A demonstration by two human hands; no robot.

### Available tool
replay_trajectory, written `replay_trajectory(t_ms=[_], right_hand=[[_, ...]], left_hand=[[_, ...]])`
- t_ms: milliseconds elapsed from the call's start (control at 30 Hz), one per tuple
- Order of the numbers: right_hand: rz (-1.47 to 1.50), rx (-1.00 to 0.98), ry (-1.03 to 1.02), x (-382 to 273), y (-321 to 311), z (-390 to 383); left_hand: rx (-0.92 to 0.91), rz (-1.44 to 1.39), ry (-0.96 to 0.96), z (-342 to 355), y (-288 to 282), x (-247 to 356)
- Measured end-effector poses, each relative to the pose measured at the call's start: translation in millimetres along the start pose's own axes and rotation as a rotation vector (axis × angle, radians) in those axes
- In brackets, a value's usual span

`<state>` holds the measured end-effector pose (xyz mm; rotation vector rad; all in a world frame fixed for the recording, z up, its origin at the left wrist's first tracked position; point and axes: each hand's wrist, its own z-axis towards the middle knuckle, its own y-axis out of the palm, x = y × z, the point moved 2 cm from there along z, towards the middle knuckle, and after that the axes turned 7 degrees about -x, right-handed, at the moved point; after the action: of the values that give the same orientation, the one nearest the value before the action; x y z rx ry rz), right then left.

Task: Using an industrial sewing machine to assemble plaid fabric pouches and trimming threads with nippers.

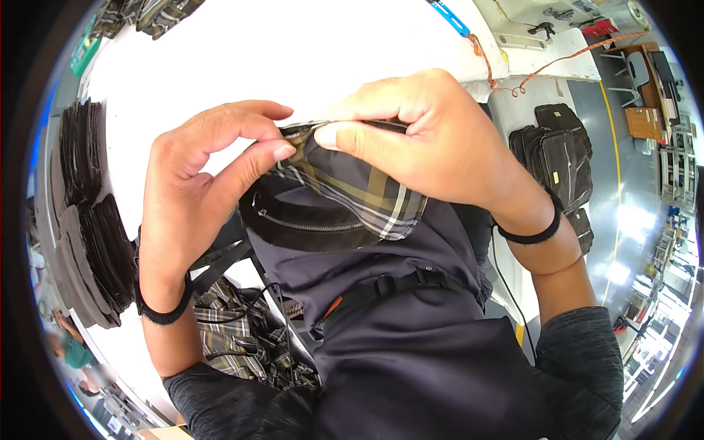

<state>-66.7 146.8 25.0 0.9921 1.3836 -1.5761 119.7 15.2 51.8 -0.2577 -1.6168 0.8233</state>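
Between my hands hangs a black fabric piece with a plaid lining [367, 192], over my lap at the near edge of the white table. A dark strip with a zipper [312, 222] curves along its lower side. My left hand [209, 158] pinches the upper left edge between thumb and fingers. Close beside it, my right hand [418, 136] grips the same upper edge, thumb pressed on the near face and fingers behind. The fingertips behind the cloth are partly hidden.
Stacks of dark fabric pieces [88, 249] stand at the left. More dark padded pieces [557, 154] lie at the right. Crumpled plaid cloth [238, 330] sits low at the left. A blue tool [449, 17] with an orange coiled cord [517, 91] lies at the table's far right.
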Motion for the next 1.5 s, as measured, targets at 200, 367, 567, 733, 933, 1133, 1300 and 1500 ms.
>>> replay_trajectory(t_ms=[200, 367, 567, 733, 933, 1133, 1300, 1500], right_hand=[[0.123, 0.014, -0.006, 6, -1, -2], [0.053, -0.011, 0.015, 7, -2, -4], [0.122, -0.037, 0.028, 10, -1, -5], [0.108, -0.024, -0.034, 8, -1, -6], [0.108, 0.006, -0.020, 2, 2, -5], [0.146, 0.103, -0.077, 0, 5, 0], [0.183, 0.134, -0.071, 3, -2, 10], [0.343, 0.115, -0.029, 18, -9, 26]], left_hand=[[0.091, 0.251, 0.204, 4, 8, -3], [0.029, 0.147, 0.149, 0, 16, -15], [0.103, -0.270, -0.026, -3, 17, -33], [-0.003, -0.444, -0.117, -4, 0, -27], [0.135, -0.109, -0.007, 2, -6, -5], [0.055, -0.246, -0.093, 16, -17, -3], [-0.030, -0.322, -0.065, 42, -33, -13], [-0.355, -0.620, -0.348, 79, -49, -34]])
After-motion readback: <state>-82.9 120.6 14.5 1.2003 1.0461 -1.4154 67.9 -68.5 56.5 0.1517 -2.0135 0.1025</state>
